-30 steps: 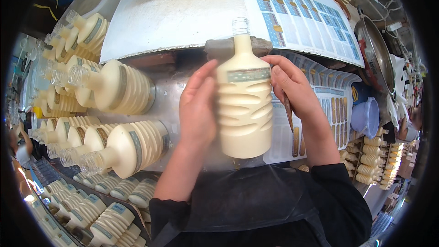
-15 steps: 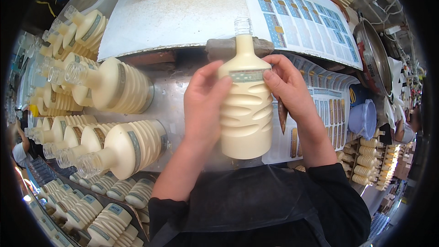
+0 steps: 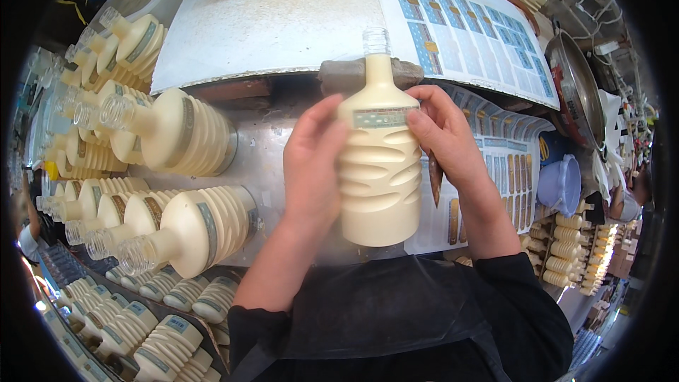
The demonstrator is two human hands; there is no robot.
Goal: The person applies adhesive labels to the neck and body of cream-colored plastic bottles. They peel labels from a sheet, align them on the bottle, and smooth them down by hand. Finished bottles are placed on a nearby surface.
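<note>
A cream bottle [image 3: 380, 219] with a swirled, ridged body lies in front of me, its clear threaded neck pointing away over a grey-brown padded block [image 3: 341, 76]. Across its shoulder runs a blue-green patterned label strip [image 3: 382, 118]. My left hand [image 3: 315, 148] is curled along the bottle's left side, thumb at the edge by the strip; its fingers are slightly blurred. On the other side, my right hand [image 3: 449, 134] grips the bottle, with its thumb on the strip's right end. A brown pointed tool [image 3: 435, 180] sticks out beneath that palm; how it is held is hidden.
Several similar cream bottles [image 3: 187, 134] lie on the left of the metal table. A label sheet [image 3: 460, 35] rests on the white board [image 3: 283, 28]; more sheets [image 3: 495, 141] lie at right. A lilac bucket [image 3: 559, 184] stands beyond them. Crated bottles [image 3: 170, 346] fill the lower left.
My left thumb has slid left, off the label strip's left end to the bottle's edge. My right hand and the bottle have hardly moved.
</note>
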